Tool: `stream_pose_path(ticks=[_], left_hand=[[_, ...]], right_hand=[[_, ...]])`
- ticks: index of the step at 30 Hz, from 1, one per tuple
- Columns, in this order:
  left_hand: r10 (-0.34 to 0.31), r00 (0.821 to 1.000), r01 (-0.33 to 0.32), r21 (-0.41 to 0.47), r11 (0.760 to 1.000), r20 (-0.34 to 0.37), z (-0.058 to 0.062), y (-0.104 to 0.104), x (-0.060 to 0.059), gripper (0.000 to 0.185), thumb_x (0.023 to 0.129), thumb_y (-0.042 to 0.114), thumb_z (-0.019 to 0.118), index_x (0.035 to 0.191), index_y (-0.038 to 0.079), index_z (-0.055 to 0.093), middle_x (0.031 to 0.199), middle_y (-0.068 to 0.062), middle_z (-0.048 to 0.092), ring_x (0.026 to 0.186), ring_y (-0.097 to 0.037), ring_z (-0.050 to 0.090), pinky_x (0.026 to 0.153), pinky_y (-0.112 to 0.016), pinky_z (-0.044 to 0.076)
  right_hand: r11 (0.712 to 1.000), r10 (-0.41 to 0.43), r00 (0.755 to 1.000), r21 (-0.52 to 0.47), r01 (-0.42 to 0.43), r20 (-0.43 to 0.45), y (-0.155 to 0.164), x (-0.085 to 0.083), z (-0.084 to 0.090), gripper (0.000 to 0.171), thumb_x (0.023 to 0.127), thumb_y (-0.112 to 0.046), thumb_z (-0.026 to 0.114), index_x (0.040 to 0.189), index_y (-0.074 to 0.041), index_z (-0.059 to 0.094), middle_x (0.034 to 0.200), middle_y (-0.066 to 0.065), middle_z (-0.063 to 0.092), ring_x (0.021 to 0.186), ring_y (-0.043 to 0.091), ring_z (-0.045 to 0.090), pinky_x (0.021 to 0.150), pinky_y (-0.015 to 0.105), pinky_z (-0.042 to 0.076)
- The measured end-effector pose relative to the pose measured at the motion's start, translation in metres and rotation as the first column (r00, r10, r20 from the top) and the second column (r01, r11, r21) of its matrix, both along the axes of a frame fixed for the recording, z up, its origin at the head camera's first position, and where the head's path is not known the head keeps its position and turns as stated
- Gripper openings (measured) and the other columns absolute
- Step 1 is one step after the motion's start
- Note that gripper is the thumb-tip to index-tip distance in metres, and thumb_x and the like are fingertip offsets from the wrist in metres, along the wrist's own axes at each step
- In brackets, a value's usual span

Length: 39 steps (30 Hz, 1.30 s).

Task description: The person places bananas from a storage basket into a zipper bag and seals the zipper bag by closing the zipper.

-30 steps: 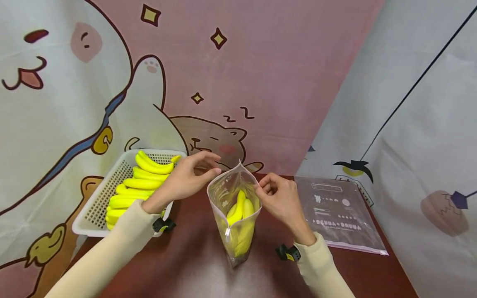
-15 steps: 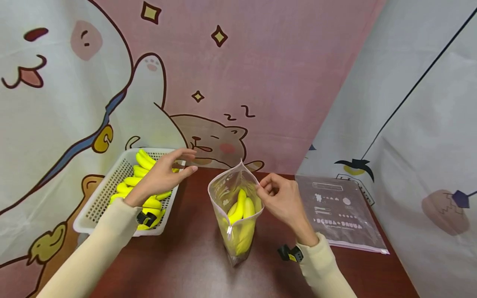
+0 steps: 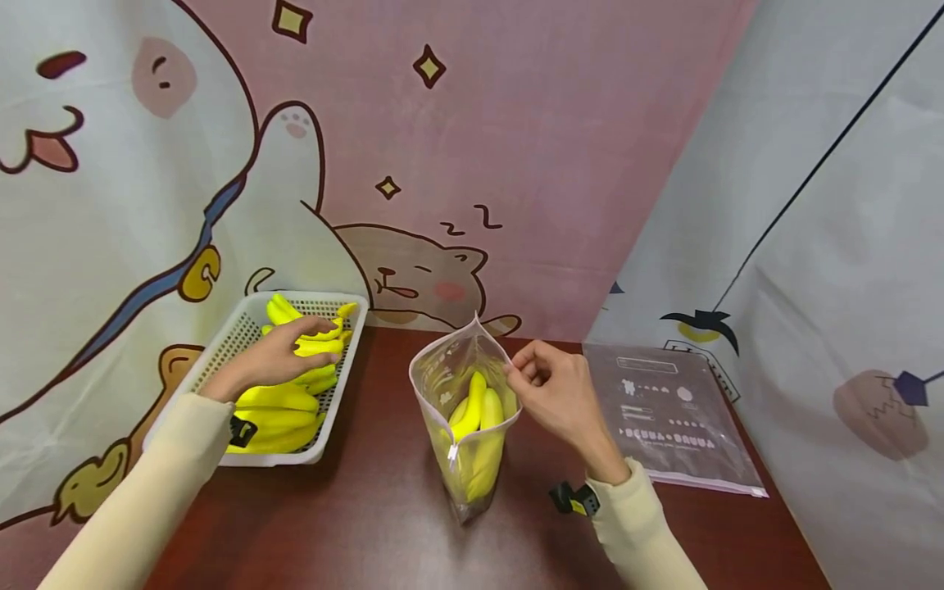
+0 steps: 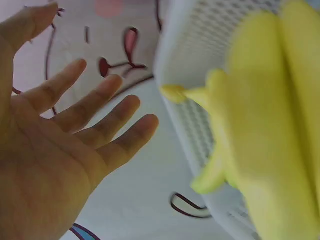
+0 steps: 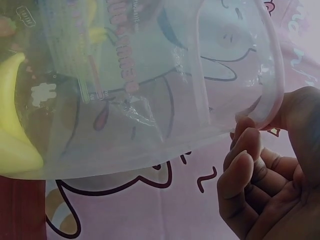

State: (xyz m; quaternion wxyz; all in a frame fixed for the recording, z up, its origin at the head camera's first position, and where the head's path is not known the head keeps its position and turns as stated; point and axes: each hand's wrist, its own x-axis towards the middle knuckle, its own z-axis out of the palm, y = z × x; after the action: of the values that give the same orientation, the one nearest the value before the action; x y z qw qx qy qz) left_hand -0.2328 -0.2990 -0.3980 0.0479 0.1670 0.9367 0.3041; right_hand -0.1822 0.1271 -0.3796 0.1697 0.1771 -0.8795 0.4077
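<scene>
Now the left hand [image 3: 276, 356] is hovering with fingers spread flat over the bananas [image 3: 283, 401] in the white basket [image 3: 214, 360], gripping nothing. Meanwhile the right hand [image 3: 556, 393] is pinching the rim of the clear zip bag [image 3: 460, 410], which is standing open mid-table with bananas inside.

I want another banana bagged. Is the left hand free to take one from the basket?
Probably yes. The left hand is open, holds nothing, and is right over the bananas in the white basket, with nothing between them.
</scene>
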Motion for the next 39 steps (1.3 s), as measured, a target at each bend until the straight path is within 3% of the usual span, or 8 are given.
stream_pose_path(ticks=[9, 14, 19, 28, 32, 39], left_hand=[[0.045, 0.990, -0.015, -0.212, 0.977, 0.137, -0.017, -0.035, 0.011, 0.070, 0.093, 0.050, 0.071, 0.143, 0.004, 0.054, 0.145, -0.029, 0.054, 0.130, -0.051, 0.053, 0.101, -0.066, 0.047], [0.062, 0.969, 0.007, -0.280, 0.960, 0.238, -0.015, -0.043, 0.023, 0.078, 0.086, 0.051, 0.078, 0.143, 0.003, 0.054, 0.146, -0.032, 0.051, 0.131, -0.054, 0.050, 0.100, -0.067, 0.046], [0.091, 0.944, 0.015, -0.316, 0.949, 0.317, -0.017, -0.047, 0.033, 0.084, 0.077, 0.039, 0.089, 0.143, 0.003, 0.053, 0.147, -0.036, 0.046, 0.131, -0.055, 0.046, 0.100, -0.068, 0.045], [0.129, 0.958, -0.021, -0.390, 0.920, 0.255, -0.025, -0.050, 0.039, 0.088, 0.068, 0.008, 0.094, 0.144, -0.001, 0.051, 0.147, -0.042, 0.036, 0.125, -0.056, 0.046, 0.097, -0.066, 0.049], [0.126, 0.965, -0.020, -0.415, 0.910, 0.231, -0.030, -0.048, 0.037, 0.087, 0.067, 0.006, 0.094, 0.143, 0.000, 0.052, 0.146, -0.041, 0.035, 0.121, -0.053, 0.049, 0.093, -0.063, 0.052], [0.127, 0.972, -0.027, -0.442, 0.897, 0.199, -0.033, -0.046, 0.036, 0.087, 0.068, 0.013, 0.095, 0.143, 0.001, 0.053, 0.148, -0.041, 0.034, 0.127, -0.056, 0.045, 0.099, -0.067, 0.047]], right_hand=[[1.000, 0.014, 1.000, 0.006, -0.014, 0.025, 0.001, 0.002, 0.002, 0.007, 0.086, -0.016, 0.075, 0.082, -0.019, 0.070, 0.062, -0.009, 0.064, 0.053, 0.008, 0.055, 0.053, 0.022, 0.046], [0.999, 0.030, 0.998, 0.032, -0.032, 0.052, 0.004, 0.004, 0.005, 0.005, 0.085, -0.017, 0.074, 0.086, -0.021, 0.071, 0.065, -0.010, 0.062, 0.054, 0.009, 0.055, 0.052, 0.023, 0.046], [0.999, 0.017, 0.998, 0.033, -0.019, 0.060, 0.005, 0.003, 0.006, 0.002, 0.086, -0.018, 0.073, 0.088, -0.018, 0.072, 0.062, -0.010, 0.063, 0.054, 0.009, 0.055, 0.053, 0.023, 0.045], [0.995, -0.100, 0.995, -0.023, 0.100, -0.016, 0.000, -0.010, 0.005, 0.009, 0.089, -0.017, 0.073, 0.081, -0.016, 0.071, 0.058, -0.009, 0.067, 0.052, 0.008, 0.056, 0.051, 0.024, 0.043], [0.990, -0.135, 0.990, -0.056, 0.133, -0.037, -0.001, -0.012, 0.005, 0.008, 0.089, -0.018, 0.075, 0.082, -0.015, 0.072, 0.060, -0.007, 0.068, 0.052, 0.008, 0.058, 0.049, 0.023, 0.044], [0.986, -0.151, 0.987, -0.082, 0.147, -0.055, -0.003, -0.015, 0.005, 0.010, 0.089, -0.019, 0.076, 0.082, -0.014, 0.072, 0.061, -0.006, 0.070, 0.052, 0.010, 0.060, 0.049, 0.023, 0.046]])
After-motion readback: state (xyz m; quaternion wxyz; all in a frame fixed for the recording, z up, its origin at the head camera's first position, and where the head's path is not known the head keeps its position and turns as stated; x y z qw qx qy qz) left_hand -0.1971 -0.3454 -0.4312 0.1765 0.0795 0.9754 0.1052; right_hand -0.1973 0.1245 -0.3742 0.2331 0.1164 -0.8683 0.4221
